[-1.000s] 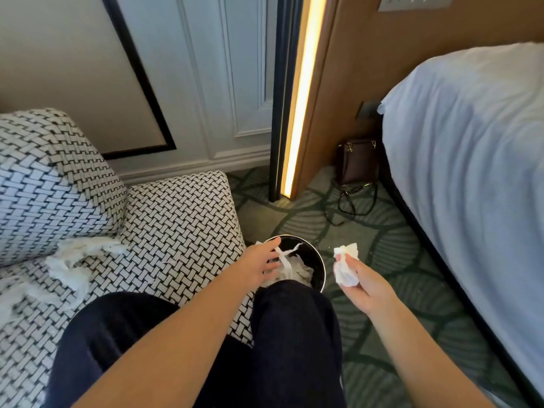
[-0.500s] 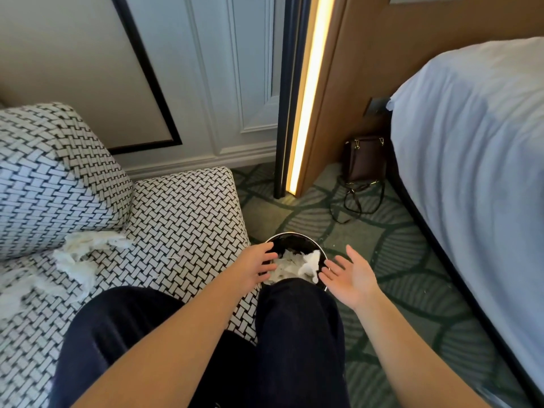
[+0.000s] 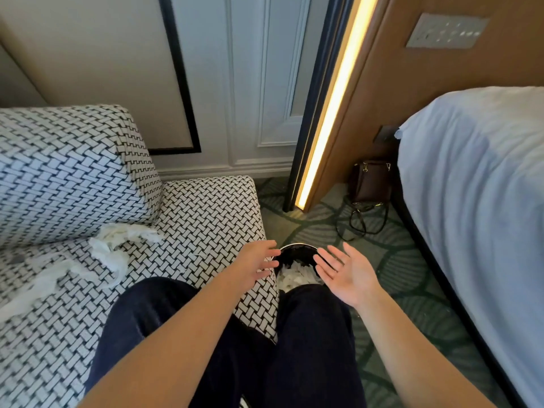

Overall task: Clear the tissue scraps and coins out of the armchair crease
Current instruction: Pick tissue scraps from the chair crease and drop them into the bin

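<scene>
White tissue scraps (image 3: 114, 245) lie along the crease between the seat and back cushion of the woven black-and-white armchair (image 3: 203, 213), with more trailing toward the lower left. A small dark spot (image 3: 17, 258) sits near the crease at far left; I cannot tell if it is a coin. A round black bin (image 3: 297, 251) stands on the floor beside the seat's corner, with white tissue (image 3: 295, 276) inside. My left hand (image 3: 254, 266) hovers empty, fingers spread, at the bin's left rim. My right hand (image 3: 348, 273) is palm-up and empty at its right rim.
My legs in dark trousers (image 3: 312, 343) rest over the seat's front edge. A bed with white sheets (image 3: 477, 201) fills the right side. A brown handbag (image 3: 372, 181) with a loose strap lies on the green patterned carpet (image 3: 397, 260) by a lit wall strip (image 3: 332, 104).
My right hand let its tissue wad fall into the bin and now is open and empty. My left hand released its tissue too and spread its fingers. The view tilted up slightly.
</scene>
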A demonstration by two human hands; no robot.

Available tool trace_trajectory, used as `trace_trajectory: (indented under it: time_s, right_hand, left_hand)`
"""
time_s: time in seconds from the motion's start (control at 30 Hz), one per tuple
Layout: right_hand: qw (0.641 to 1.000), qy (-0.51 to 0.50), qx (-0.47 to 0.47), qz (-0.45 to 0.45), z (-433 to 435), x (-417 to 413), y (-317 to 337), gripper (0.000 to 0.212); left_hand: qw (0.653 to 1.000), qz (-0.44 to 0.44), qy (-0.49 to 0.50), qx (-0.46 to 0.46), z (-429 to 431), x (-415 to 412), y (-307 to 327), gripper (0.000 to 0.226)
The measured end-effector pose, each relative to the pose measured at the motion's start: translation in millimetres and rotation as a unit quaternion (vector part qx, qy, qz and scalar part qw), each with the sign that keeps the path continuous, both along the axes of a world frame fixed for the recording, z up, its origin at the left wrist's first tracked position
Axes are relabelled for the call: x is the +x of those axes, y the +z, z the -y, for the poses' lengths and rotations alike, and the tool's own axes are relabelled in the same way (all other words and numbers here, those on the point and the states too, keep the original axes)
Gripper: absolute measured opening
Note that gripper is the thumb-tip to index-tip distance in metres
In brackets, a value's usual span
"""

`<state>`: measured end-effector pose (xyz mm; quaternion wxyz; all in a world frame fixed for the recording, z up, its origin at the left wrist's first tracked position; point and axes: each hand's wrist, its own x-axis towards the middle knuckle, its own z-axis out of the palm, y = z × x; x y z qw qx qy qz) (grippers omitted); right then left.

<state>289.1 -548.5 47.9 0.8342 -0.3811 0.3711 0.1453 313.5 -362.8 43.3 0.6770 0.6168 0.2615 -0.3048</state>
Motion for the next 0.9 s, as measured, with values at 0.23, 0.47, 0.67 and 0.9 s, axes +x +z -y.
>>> trace_trajectory:
  time_s: [0.23,0.47,0.67,0.9]
  right_hand:
    - [0.997,0.066,-0.011,0.042,-73.4,9.8,27.2,0.041]
    - [0.985,0.162,0.007,0.056,-180.8,16.5,46.2,0.03]
    - [0.973,0.227,0.011,0.038,-271.3,17.0,40.5,0.028]
    - [0.961,0.275,0.001,0.022,-342.2,7.8,19.6,0.026]
  left_hand:
    - [0.997,0.042,0.06,-0.021,-59.6,-4.8,28.2,0.027]
    - [0.984,0.075,0.159,-0.025,-159.6,-18.2,37.8,0.025]
    - [0.966,0.071,0.248,-0.021,-241.8,-41.9,26.9,0.024]
    - [0.946,0.046,0.319,0.012,-304.8,-74.8,7.2,0.023]
